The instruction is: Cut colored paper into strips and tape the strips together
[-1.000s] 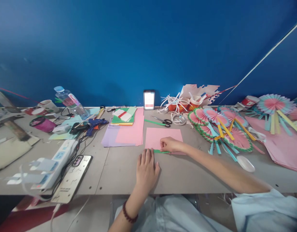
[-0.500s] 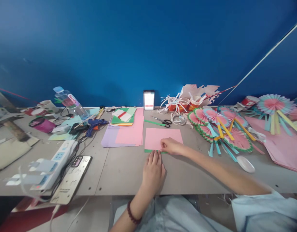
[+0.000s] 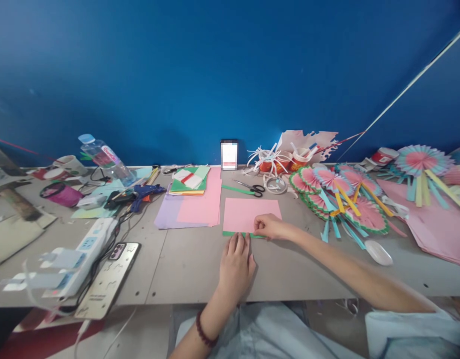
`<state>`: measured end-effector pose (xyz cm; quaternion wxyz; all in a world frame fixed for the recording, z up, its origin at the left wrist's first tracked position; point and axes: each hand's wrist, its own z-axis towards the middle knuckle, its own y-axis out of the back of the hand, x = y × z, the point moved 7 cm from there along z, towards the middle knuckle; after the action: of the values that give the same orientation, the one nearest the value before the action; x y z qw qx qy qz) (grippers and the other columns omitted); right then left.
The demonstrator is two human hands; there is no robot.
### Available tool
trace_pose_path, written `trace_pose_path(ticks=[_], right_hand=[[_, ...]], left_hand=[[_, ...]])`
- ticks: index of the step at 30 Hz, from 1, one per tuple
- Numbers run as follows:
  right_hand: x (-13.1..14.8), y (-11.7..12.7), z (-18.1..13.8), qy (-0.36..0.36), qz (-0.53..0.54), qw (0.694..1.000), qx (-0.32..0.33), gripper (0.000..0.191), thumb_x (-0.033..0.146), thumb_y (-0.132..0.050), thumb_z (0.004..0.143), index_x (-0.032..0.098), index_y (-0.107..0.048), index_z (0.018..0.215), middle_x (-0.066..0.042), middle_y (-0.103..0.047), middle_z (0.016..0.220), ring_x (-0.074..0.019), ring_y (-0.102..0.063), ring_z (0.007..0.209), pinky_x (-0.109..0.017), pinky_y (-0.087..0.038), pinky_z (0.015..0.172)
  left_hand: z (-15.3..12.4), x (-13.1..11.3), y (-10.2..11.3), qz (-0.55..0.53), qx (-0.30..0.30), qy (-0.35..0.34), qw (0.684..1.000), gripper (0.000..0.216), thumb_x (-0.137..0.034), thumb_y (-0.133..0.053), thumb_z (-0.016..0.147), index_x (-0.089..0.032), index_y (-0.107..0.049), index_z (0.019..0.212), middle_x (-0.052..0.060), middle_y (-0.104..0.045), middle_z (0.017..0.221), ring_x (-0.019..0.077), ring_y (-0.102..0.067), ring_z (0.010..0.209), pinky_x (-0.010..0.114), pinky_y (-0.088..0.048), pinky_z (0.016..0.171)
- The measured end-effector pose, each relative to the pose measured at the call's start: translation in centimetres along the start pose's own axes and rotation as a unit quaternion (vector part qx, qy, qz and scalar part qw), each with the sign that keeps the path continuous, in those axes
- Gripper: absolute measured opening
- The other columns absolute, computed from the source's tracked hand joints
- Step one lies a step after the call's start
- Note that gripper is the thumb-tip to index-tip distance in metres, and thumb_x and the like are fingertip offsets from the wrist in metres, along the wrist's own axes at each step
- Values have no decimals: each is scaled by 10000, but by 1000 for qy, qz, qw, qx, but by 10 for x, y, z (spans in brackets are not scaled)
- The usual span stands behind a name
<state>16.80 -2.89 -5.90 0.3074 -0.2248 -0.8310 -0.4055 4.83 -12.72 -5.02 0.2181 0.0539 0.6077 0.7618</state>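
A pink paper sheet (image 3: 248, 213) lies flat on the grey table (image 3: 185, 264) in front of me. Along its near edge runs a thin green paper strip (image 3: 230, 233). My left hand (image 3: 235, 264) rests flat on the table with its fingers stretched out, the fingertips touching the strip. My right hand (image 3: 270, 227) is curled at the sheet's near right corner, its fingers pinching the strip against the pink paper.
Scissors (image 3: 252, 188) and another green strip lie behind the sheet. To the left are stacked coloured papers (image 3: 192, 199), a glue gun (image 3: 143, 192), a power strip (image 3: 85, 247) and a phone (image 3: 108, 279). Pink-and-teal paper fans (image 3: 342, 197) and paper cups (image 3: 285, 159) crowd the right.
My left hand slid right along the table, ending with its fingertips on the green strip. My right hand moved slightly right along the sheet's near edge.
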Motion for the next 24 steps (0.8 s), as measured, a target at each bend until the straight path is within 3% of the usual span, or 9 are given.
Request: trace_pose_path(ticks=[14,20,24], right_hand=[[-5,-2,1,17,27,999,-21,145,135,-643,699,180,-511,657,78,-517,495,-77,-506,411,-181,-426,403],[-4,-1,0,27,4,999,-30,129,157,-648,702,178,-528,661,72,-514,495,-81,-490,422,-189,-399,418],[-1,4,-1,55,-65,995,-56,115,185,-672,704,169,-566,663,65,-526,499,-87,-480,462,-204,-370,487]], left_hand=[[0,1,1,-18,5,-1,1000,526,-197,-442,864,-128,-406,1385,127,-527,1327,278,-438,1256,442,-421,1001],[0,1,2,-19,-1,0,1000,516,-206,-444,866,-135,-418,1376,128,-540,1313,281,-452,1245,447,-435,987],[-1,2,1,-20,-8,0,1000,526,-195,-445,860,-136,-408,1381,130,-536,1315,278,-446,1249,447,-439,986]])
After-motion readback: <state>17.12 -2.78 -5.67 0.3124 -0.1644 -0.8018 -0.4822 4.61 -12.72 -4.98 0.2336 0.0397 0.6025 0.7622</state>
